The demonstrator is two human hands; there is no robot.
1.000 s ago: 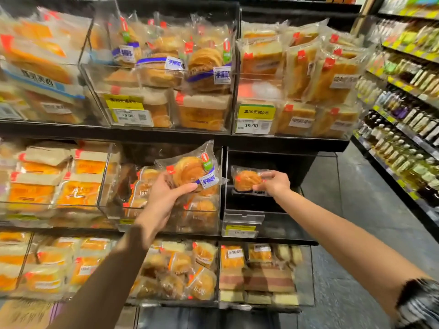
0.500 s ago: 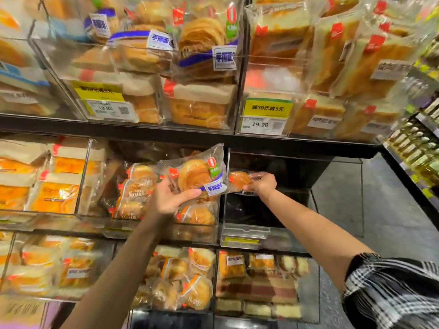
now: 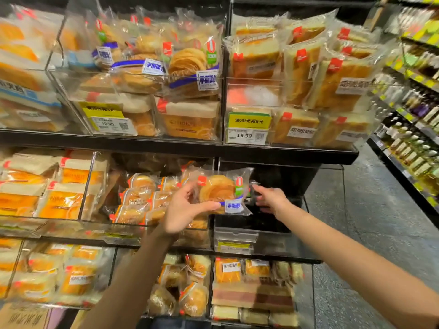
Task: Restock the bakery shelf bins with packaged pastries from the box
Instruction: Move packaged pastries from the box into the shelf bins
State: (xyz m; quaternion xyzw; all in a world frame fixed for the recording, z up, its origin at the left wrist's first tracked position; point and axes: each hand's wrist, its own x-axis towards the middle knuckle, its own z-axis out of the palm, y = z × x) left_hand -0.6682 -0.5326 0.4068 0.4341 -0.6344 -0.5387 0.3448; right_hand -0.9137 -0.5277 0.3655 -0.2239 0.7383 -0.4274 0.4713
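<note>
Left hand [image 3: 184, 208] pinching round pastry pack [image 3: 222, 192] at its lower edge, right hand [image 3: 270, 198] just beside it, fingers spread, grip unclear

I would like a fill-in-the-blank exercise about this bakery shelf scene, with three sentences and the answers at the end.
1. The left hand holds a packaged round pastry whose label is white and ____.
2. The price tag under the yellow sign reads ____.
3. The right hand reaches toward the middle-shelf bin that looks nearly ____.

Missing words: blue; 19.90; empty
</note>
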